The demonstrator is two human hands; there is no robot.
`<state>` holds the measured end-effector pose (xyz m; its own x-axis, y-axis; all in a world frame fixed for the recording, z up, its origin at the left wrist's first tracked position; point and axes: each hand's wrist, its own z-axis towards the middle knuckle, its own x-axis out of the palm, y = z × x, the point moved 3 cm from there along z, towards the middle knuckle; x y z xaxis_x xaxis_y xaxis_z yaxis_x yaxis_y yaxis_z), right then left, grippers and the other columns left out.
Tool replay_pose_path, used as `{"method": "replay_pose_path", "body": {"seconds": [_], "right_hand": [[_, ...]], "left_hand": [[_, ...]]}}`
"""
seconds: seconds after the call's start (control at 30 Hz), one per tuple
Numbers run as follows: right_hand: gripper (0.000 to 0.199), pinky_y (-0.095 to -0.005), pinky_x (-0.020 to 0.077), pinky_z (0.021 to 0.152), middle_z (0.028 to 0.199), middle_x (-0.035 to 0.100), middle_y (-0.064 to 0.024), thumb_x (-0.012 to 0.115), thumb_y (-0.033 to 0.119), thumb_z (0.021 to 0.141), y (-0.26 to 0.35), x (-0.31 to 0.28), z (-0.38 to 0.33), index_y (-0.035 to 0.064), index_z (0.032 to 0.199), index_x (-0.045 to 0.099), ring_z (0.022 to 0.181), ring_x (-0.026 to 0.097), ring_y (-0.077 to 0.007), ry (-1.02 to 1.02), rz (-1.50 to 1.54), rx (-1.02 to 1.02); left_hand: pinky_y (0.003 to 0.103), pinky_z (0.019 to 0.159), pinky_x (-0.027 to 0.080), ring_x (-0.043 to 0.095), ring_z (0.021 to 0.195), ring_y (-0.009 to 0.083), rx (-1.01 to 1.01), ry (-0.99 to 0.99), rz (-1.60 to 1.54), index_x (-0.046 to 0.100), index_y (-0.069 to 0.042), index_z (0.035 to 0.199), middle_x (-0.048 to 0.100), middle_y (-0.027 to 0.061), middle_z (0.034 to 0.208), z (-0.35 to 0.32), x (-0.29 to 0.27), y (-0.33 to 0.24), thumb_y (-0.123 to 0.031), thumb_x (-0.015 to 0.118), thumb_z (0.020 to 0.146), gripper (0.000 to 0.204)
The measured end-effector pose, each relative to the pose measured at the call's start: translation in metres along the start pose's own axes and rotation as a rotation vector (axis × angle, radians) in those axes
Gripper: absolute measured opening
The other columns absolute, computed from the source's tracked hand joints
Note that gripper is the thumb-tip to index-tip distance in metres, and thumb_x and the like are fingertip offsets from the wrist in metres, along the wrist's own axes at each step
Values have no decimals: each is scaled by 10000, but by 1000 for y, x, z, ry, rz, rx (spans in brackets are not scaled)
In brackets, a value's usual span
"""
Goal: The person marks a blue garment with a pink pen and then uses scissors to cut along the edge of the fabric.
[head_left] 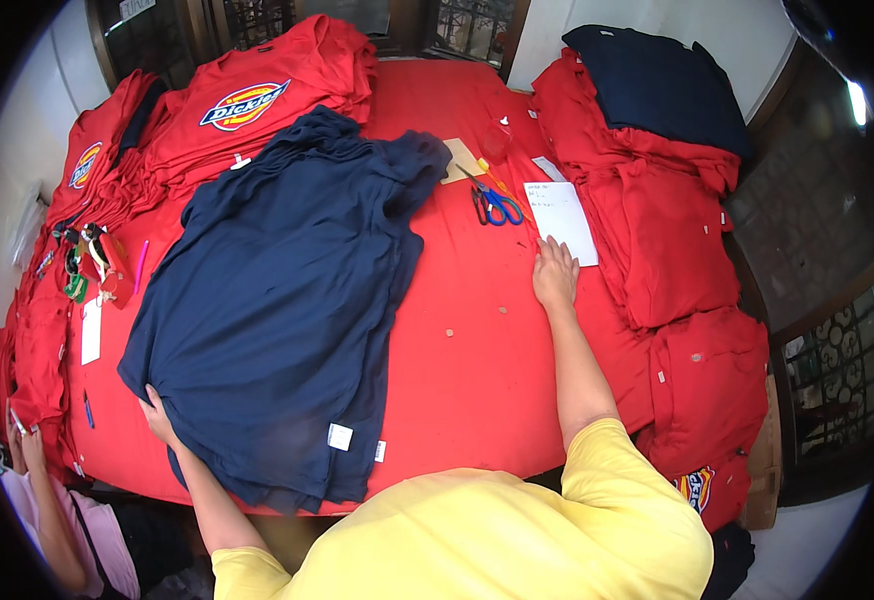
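A pile of navy blue T-shirts [277, 300] lies spread on the red-covered table [477, 350]. My left hand [160, 415] grips the pile's lower left edge, its fingers tucked under the cloth. My right hand [555, 272] rests flat with fingers apart on the red cover, fingertips touching the lower edge of a white paper sheet [561, 218]. Blue-handled scissors [495, 203] lie just left of the sheet, beside a tan card [463, 160].
Red printed T-shirts [257, 100] are stacked at the back left. Folded red shirts [667, 230] fill the right side, with a navy stack [657, 85] on top at the back. Tags, pens and small items [92, 265] lie at left. Another person's arm [42, 500] shows at lower left.
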<state>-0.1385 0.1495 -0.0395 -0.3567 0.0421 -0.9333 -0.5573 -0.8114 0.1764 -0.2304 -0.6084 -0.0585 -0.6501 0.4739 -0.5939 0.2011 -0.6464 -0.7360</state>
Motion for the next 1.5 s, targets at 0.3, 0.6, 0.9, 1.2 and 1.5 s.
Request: {"method": "replay_pose_path", "body": {"seconds": [0.3,0.6,0.9,1.2,1.5], "right_hand": [[398,-555,272,1099,1454,425,-52,425,259,979,5,1,-1,147,1356,486,1358,358,-296,-56,-76,-38],[412,-565,253,1106,1453,418,-59,440,232,959,6,-3,-1,136,1357,483,1365,344,-302,-34,-33,-25],[406,-550,247,1117,1461,415,-49,448,244,967,5,-5,-2,144,1360,480,1377,327,-285,-26,-32,-13],[401,-545,253,1115,1462,417,-44,447,247,971,4,-5,-2,153,1360,480,1375,332,-274,-26,-40,-7],[405,-538,243,1120,1462,417,-46,441,248,972,5,-6,-1,154,1364,479,1380,325,-276,-10,-34,2]], "left_hand": [[443,944,427,524,1183,411,104,-80,-15,425,-25,1401,522,207,1354,2,-3,0,-538,377,980,665],[432,947,427,527,1184,406,51,0,-74,457,-11,1375,541,210,1331,0,-4,-1,-525,384,983,651],[427,950,428,532,1185,396,-9,15,-42,464,-24,1372,552,207,1320,3,0,5,-536,379,981,650],[428,934,434,552,1156,395,-7,1,-43,483,-16,1356,570,213,1295,-2,-1,-6,-526,386,983,639],[437,915,440,560,1140,399,22,-3,-99,488,-29,1356,586,215,1269,-5,-3,-9,-528,385,982,632]]}}
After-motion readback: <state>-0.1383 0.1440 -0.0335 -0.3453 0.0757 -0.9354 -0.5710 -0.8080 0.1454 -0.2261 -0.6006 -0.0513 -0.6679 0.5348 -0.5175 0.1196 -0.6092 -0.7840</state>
